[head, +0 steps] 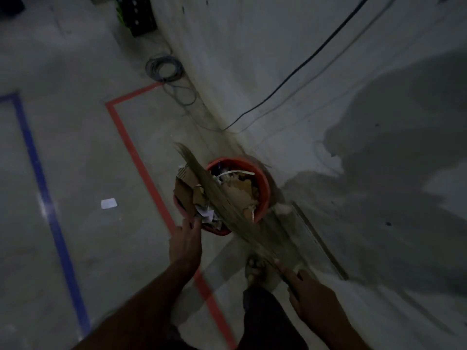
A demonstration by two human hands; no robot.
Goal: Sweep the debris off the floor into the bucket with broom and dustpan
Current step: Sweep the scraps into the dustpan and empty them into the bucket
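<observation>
- Left hand (186, 245) gripping red dustpan (180, 202), heaped with cardboard scraps (188, 192), beside red bucket (264, 188)
- Right hand (312, 296) holding grass broom (222, 198) slanted across both
- White paper scrap (109, 203) lying on concrete floor (83, 152) near red tape line (141, 162)

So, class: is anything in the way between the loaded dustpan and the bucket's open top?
Nothing visible blocks it. The dustpan sits against the bucket rim, and only the broom lies across both.

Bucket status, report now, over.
Left hand holds loaded dustpan beside bucket. Right hand grips broom, bristles across rim. White scrap on floor.
</observation>
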